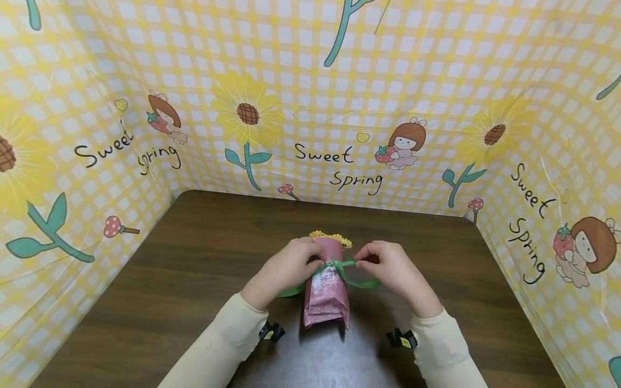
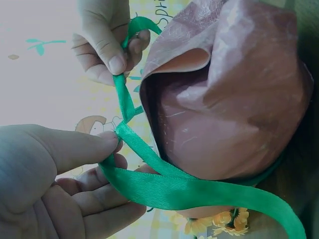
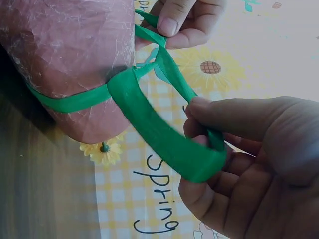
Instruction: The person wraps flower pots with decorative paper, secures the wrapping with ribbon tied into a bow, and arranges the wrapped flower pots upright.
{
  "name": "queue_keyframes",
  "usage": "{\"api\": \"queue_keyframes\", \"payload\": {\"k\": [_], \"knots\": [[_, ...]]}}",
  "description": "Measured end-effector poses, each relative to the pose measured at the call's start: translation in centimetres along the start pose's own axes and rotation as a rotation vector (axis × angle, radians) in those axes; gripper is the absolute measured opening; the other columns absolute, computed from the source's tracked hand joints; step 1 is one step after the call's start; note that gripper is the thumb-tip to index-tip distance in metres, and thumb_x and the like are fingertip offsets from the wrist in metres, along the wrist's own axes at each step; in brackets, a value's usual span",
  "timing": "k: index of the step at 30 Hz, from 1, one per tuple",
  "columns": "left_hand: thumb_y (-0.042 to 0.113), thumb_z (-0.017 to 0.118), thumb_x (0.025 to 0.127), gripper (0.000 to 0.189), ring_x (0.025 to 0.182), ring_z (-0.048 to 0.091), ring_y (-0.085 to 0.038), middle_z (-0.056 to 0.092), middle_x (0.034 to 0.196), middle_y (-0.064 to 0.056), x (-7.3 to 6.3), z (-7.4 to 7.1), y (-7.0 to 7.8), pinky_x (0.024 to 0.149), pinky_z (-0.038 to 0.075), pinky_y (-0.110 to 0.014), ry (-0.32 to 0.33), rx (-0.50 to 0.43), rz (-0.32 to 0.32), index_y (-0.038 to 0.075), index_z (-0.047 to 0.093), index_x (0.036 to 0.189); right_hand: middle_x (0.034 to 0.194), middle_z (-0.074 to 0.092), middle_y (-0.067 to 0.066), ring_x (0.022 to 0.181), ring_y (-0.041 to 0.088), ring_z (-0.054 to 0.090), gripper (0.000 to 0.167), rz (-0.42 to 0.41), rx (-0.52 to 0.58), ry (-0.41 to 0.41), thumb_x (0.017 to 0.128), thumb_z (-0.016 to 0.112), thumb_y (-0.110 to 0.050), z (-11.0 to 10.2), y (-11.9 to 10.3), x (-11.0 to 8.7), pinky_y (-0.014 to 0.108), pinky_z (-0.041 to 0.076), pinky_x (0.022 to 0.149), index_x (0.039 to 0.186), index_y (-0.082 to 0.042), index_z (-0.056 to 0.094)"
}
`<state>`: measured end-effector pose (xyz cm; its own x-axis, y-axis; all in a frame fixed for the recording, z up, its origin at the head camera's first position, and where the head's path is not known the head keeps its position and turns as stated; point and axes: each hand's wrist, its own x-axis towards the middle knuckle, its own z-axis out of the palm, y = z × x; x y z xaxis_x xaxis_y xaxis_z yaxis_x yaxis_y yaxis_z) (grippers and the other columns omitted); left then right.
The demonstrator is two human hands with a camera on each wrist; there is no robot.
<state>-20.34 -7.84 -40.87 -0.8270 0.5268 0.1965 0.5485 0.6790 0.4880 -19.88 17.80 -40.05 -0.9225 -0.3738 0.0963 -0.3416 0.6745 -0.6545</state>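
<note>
A bouquet of small yellow flowers (image 1: 339, 237) wrapped in pink paper (image 1: 328, 302) lies on the table, blossoms toward the back. Round the wrap runs a green ribbon (image 3: 75, 102), its two ends crossing above the paper. My left hand (image 1: 297, 264) pinches one end between thumb and forefinger at the bouquet's left side. On the other side, my right hand (image 1: 388, 267) pinches the other end, a loop of ribbon curving below its fingers in the right wrist view. The left wrist view shows the ribbon's tail (image 2: 239, 196) trailing past the paper's folded opening.
The dark wooden table (image 1: 218, 242) is bordered by a yellow checked cloth (image 1: 301, 97) at the back and both sides. Black wrist cameras show below each sleeve, one (image 1: 271, 332) on the left and one (image 1: 401, 338) on the right.
</note>
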Motion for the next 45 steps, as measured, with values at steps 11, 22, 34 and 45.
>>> {"api": "queue_keyframes", "payload": {"k": [11,22,34,45], "knots": [[0.013,0.072,0.096,0.008,0.079,0.056,-0.009,0.065,0.083,0.009,0.0,-0.5,0.0,0.075,0.051,-0.030,-0.038,-0.019,-0.007,0.015,0.073,0.088,0.087,0.070,0.006,0.072,0.018,0.061,0.007,0.007,0.219,-0.063,0.092,0.078,-0.017,-1.2,0.4,-0.6,0.030,0.053,0.061,0.099,-0.015,0.076],[0.013,0.071,0.097,0.009,0.079,0.056,-0.010,0.064,0.083,0.007,0.0,-0.6,-0.1,0.074,0.051,-0.031,-0.060,-0.027,-0.013,0.016,0.071,0.088,0.086,0.070,0.000,0.077,0.021,0.060,0.006,0.016,0.185,-0.039,0.092,0.078,-0.019,-1.6,0.7,-0.6,0.029,0.052,0.065,0.097,-0.021,0.076],[0.013,0.071,0.096,0.010,0.077,0.057,-0.009,0.064,0.083,0.006,0.0,-0.6,-0.2,0.073,0.051,-0.030,-0.052,-0.006,-0.027,0.016,0.071,0.087,0.089,0.068,-0.007,0.078,0.015,0.060,0.006,-0.069,0.003,-0.020,0.092,0.077,-0.015,-1.6,0.9,-0.6,0.028,0.053,0.066,0.097,-0.019,0.077],[0.015,0.071,0.097,0.006,0.081,0.059,-0.009,0.067,0.087,0.005,0.0,-0.9,-0.4,0.077,0.052,-0.031,-0.077,-0.022,-0.059,0.015,0.074,0.092,0.087,0.066,-0.008,0.077,0.008,0.060,0.005,-0.090,-0.129,-0.051,0.094,0.075,-0.017,-1.6,1.2,-0.3,0.027,0.053,0.068,0.095,-0.013,0.077]]}}
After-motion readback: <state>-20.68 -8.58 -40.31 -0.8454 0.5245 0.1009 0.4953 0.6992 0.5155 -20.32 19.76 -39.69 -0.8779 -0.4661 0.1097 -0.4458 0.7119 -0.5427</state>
